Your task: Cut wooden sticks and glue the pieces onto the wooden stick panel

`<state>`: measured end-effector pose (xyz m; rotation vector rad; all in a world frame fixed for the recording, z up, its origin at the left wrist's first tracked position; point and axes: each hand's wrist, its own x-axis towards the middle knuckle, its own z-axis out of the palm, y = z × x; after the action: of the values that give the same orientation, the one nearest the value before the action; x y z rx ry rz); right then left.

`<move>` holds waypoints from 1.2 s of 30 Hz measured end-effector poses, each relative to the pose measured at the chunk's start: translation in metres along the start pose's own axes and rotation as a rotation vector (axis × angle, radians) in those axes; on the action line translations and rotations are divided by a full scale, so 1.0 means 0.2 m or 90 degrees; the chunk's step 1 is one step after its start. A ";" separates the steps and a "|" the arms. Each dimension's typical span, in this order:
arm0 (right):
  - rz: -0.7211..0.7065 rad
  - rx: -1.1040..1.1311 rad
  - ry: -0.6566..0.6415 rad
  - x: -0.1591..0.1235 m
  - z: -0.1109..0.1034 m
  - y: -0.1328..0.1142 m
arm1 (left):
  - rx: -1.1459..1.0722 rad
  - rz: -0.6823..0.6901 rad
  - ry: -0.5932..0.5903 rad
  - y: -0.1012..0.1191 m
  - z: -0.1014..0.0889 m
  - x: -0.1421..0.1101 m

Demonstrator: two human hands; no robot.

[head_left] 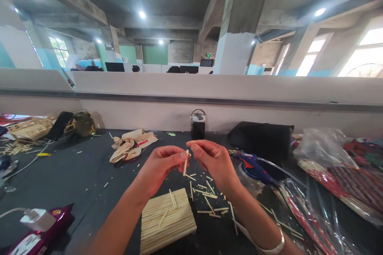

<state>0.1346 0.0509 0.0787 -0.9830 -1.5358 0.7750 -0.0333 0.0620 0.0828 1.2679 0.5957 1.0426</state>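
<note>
My left hand (166, 162) pinches a short pale wooden stick (185, 165) between thumb and fingertips, its lower end pointing down. Close beside the stick's top end is my right hand (209, 159), thumb and fingers drawn together; whatever lies in that pinch is too small or hidden to make out. Below both hands sits a slab of sticks laid side by side (167, 223), with a few loose short pieces on top. Cut stick pieces (208, 195) lie scattered on the dark table to the slab's right.
A blue glue gun (259, 169) lies right of my right hand, near a black bag (263, 137). Plastic-wrapped bundles (335, 183) fill the right side. Behind are a crumpled cloth (131, 147) and a small black device (198, 129). A power strip (44, 227) stands front left.
</note>
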 end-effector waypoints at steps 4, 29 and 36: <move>-0.014 -0.176 -0.148 -0.01 0.03 0.04 | -0.015 0.092 0.100 0.06 -0.05 0.00; 0.135 -0.022 -0.259 -0.07 0.05 -0.01 | -0.145 0.141 0.142 0.08 -0.06 -0.02; 0.247 0.281 -0.122 -0.02 -0.03 -0.08 | -0.122 0.071 0.080 0.01 0.04 -0.01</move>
<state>0.1381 0.0392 0.0925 -0.8974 -1.2618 1.4491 -0.0275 0.0569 0.0856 1.0822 0.5107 1.2493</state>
